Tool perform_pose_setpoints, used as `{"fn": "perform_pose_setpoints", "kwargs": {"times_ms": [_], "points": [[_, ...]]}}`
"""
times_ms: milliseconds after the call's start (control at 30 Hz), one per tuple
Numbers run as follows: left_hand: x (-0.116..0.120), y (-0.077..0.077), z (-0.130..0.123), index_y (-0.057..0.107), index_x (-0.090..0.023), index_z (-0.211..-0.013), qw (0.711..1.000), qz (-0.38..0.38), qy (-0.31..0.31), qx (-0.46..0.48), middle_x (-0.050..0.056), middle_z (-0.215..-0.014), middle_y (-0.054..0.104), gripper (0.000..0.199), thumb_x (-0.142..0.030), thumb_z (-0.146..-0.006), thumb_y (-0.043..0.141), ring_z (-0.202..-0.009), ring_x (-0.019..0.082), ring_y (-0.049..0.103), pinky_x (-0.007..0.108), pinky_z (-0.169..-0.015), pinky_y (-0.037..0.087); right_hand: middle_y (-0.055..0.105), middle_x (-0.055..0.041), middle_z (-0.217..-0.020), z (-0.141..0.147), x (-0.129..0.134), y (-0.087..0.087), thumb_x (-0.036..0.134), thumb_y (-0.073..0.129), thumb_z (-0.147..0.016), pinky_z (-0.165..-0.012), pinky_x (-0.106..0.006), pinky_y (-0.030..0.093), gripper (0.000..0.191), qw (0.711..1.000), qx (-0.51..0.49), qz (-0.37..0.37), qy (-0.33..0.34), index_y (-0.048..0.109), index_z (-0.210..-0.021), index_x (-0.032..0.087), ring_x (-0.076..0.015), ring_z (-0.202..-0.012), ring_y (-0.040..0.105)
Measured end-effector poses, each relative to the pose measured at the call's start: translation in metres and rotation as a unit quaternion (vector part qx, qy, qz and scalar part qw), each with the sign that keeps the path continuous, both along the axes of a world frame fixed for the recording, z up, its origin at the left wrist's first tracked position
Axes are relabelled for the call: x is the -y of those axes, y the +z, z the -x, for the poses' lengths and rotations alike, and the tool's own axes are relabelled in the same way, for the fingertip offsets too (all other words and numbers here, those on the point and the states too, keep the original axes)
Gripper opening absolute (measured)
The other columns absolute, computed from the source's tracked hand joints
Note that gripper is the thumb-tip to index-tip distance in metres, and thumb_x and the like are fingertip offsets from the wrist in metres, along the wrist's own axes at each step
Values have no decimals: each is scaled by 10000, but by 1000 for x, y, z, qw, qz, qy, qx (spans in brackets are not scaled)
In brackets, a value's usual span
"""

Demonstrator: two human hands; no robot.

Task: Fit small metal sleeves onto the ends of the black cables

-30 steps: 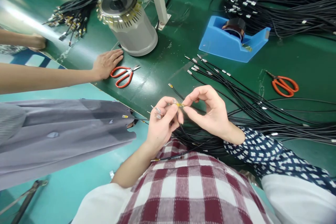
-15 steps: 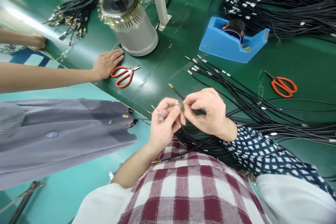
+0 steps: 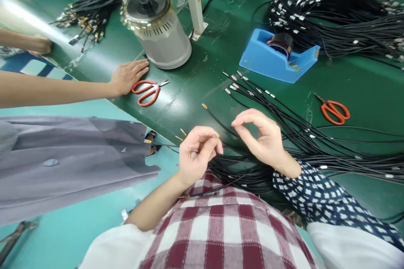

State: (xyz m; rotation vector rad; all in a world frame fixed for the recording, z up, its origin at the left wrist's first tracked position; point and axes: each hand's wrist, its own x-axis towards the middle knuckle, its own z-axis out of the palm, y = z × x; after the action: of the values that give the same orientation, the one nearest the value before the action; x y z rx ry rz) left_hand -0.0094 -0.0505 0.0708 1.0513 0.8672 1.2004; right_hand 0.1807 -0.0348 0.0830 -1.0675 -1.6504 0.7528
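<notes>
My left hand is closed above the apron, with thumb and forefinger pinching a thin black cable by its end. A bit of yellow tape shows at those fingertips. Silvery cable tips poke out between its other fingers. My right hand hovers to the right, apart from the left, thumb and forefinger tips brought together with nothing visible in them. Below and between the hands lies a bundle of black cables. One loose cable end with a yellow-wrapped tip points away across the green table.
A blue tape dispenser stands beyond my right hand. Orange-handled scissors lie at right, red-handled cutters at left. A grey round tape machine stands near a co-worker's flat hand. A coiled cable heap fills the back right.
My right hand has left the cable end at my left fingertips and moved to the right. The left hand keeps its pinch, slightly lower in view. The camera view has shifted a little.
</notes>
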Motion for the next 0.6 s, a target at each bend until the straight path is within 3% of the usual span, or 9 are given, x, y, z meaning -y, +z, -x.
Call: {"fn": "perform_pose_setpoints", "kwargs": {"times_ms": [100, 200, 300, 400, 467, 533, 600], "points": [[1, -1, 2, 666, -183, -939, 999, -45, 5, -30, 25, -660, 682, 79, -248, -896, 680, -453, 66, 497, 169, -433, 391, 680, -65, -996, 1, 2, 5, 186, 649, -899, -801, -351, 543, 155, 995, -11, 34, 90, 660, -1047, 230, -192, -936, 631], [3, 1, 3, 678, -178, -940, 997, -60, -1, -52, 28, -665, 680, 84, -249, -894, 678, -475, 82, 531, 184, -446, 412, 680, -69, -993, 4, 0, 8, 246, 715, -864, -779, -346, 548, 182, 992, -19, 13, 127, 669, -1040, 228, -197, -934, 635], [0, 5, 1, 647, -181, -947, 998, -16, -28, -52, 14, -648, 668, 114, -269, -888, 688, -448, 77, 511, 173, -411, 380, 700, -43, -884, 7, 0, 8, 218, 679, -891, -733, -341, 526, 31, 997, 26, -42, 66, 674, -914, 237, -179, -829, 654], [-7, 6, -4, 624, -179, -938, 997, 38, -25, -66, 7, -665, 663, 164, -288, -861, 719, -462, 74, 523, 161, -410, 375, 740, -18, -856, 11, 6, 11, 169, 684, -875, -688, -348, 456, 85, 979, 143, -142, -9, 682, -871, 254, -164, -759, 667], [-13, 4, -5, 621, -177, -930, 995, 63, 0, -74, 4, -674, 655, 193, -289, -836, 746, -492, 78, 544, 156, -425, 382, 750, -6, -847, 12, 10, 17, 155, 710, -851, -673, -347, 433, 103, 975, 149, -165, -6, 686, -874, 253, -155, -736, 672], [-17, 3, -4, 626, -176, -958, 994, 87, 6, -63, -7, -650, 635, 210, -294, -833, 746, -459, 62, 497, 150, -408, 343, 741, -11, -832, 11, 12, 24, 164, 715, -852, -664, -333, 452, 82, 994, 65, -92, 12, 685, -853, 240, -156, -738, 667], [-18, 5, -3, 643, -170, -994, 994, 104, -5, -41, -22, -608, 603, 213, -297, -847, 729, -416, 40, 411, 147, -385, 279, 728, -21, -816, 9, 10, 28, 203, 720, -855, -652, -322, 472, 64, 999, -24, 28, 5, 686, -807, 230, -164, -739, 650]]}}
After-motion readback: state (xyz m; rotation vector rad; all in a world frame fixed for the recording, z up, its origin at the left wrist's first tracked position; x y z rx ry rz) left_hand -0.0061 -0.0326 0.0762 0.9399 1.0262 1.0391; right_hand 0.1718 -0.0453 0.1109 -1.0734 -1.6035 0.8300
